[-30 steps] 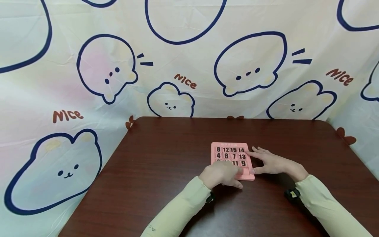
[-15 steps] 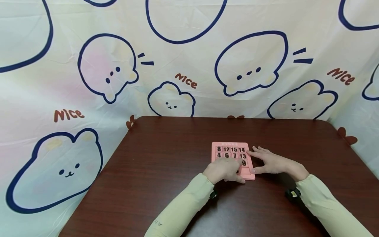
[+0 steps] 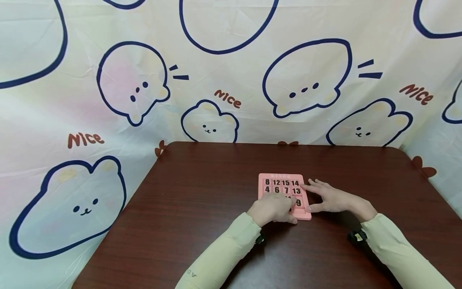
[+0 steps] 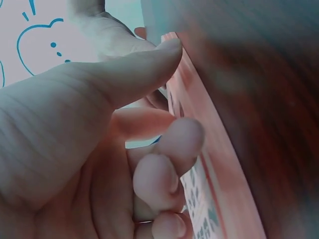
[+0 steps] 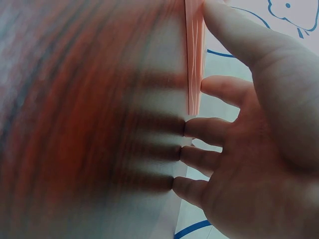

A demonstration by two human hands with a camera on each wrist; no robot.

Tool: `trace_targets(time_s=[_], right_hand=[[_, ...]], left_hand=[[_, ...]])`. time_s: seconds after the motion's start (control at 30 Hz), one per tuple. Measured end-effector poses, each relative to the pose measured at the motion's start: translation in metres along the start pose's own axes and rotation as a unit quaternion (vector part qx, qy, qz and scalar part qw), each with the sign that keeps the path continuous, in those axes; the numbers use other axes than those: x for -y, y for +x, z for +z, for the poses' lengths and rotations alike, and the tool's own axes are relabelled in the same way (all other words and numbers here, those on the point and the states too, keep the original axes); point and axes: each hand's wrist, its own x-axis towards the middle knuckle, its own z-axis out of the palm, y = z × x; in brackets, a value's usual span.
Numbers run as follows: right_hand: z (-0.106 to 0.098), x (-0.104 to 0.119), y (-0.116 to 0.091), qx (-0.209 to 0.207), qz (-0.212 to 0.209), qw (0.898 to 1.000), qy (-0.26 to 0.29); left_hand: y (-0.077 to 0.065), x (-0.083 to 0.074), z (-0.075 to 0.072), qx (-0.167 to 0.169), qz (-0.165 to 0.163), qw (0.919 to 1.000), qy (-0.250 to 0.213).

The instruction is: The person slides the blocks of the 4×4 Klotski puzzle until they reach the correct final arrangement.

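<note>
A pink number sliding puzzle [image 3: 281,186] lies flat on the table, its black digits on square tiles. My left hand [image 3: 273,208] is over its lower left part, the index finger stretched onto the tile marked 9 [image 3: 298,203]; this tile sits partway into the bottom right gap. In the left wrist view, the thumb [image 4: 149,64] is by the puzzle's edge [image 4: 224,164] and the other fingers are bent. My right hand [image 3: 331,198] is spread at the puzzle's right side, thumb and index fingertips at the edge. Several lower tiles are hidden under the left hand.
The dark brown wooden table [image 3: 202,180] stretches around the puzzle on all sides. Behind and left of it hangs a pale cloth [image 3: 249,60] printed with bear outlines. Dark straps [image 3: 356,237] circle both wrists at the sleeves.
The tile marked 9 has slid toward the person, into part of the gap below it. My left index finger first went up onto that tile, then came down with it. The right hand stays put.
</note>
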Motion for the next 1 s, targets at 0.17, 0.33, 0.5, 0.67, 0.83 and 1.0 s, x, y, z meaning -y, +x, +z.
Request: trace_targets(time_s=[0.17, 0.33, 0.5, 0.67, 0.83, 1.0], right_hand=[[0.0, 0.0, -0.001, 0.001, 0.0, 1.0, 0.0], [0.0, 0.0, 0.0, 0.004, 0.006, 1.0, 0.0], [0.0, 0.0, 0.0, 0.003, 0.007, 1.0, 0.004], [0.001, 0.0, 0.0, 0.001, -0.003, 1.0, 0.004], [0.0, 0.0, 0.0, 0.0, -0.006, 1.0, 0.006], [-0.001, 0.001, -0.001, 0.0, -0.006, 1.0, 0.005]], left_hand=[[-0.009, -0.003, -0.003, 0.02, 0.001, 0.9998, -0.003], [-0.018, -0.007, -0.007, 0.058, -0.003, 0.9976, -0.038], [-0.019, -0.01, -0.009, 0.065, 0.004, 0.997, -0.043], [-0.01, -0.003, -0.008, 0.019, 0.031, 0.9986, -0.039], [0.001, 0.005, -0.005, -0.041, 0.035, 0.9971, -0.054], [0.011, 0.009, -0.005, -0.081, 0.03, 0.9955, -0.04]])
